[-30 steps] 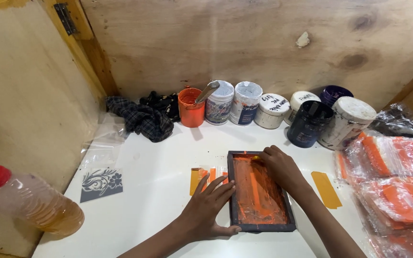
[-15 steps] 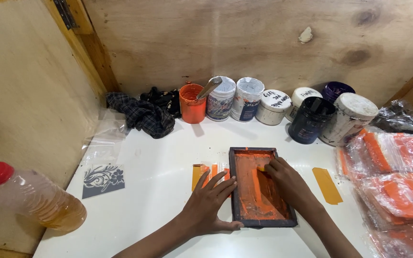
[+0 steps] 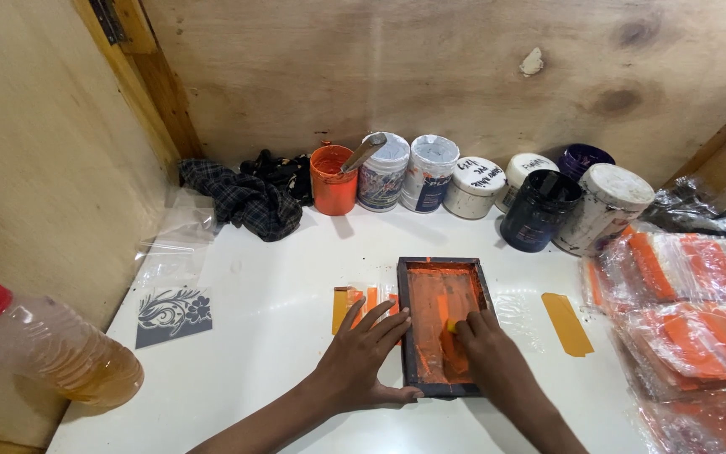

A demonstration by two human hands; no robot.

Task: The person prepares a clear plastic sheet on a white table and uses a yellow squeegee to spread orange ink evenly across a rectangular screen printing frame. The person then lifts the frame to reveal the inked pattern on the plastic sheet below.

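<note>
A small dark-framed printing screen (image 3: 443,273) smeared with orange ink lies on the white table (image 3: 270,370). My left hand (image 3: 363,357) lies flat on the screen's left edge, fingers spread, pinning it down. My right hand (image 3: 485,353) is inside the frame, gripping a small orange squeegee (image 3: 449,328) pressed on the mesh near the frame's near end. Orange-printed plastic (image 3: 355,303) pokes out from under the screen at the left.
Several paint jars (image 3: 430,172) and an open orange pot (image 3: 332,179) with a stirrer line the back wall. A dark cloth (image 3: 245,197) lies back left. A red-capped bottle (image 3: 52,353) sits near left, a floral stencil (image 3: 174,313) beside it. Stacked orange-printed bags (image 3: 691,319) at right; a yellow scraper (image 3: 566,324).
My right hand has drawn the squeegee from the far end of the screen toward me. The left hand has stayed on the frame's left edge.
</note>
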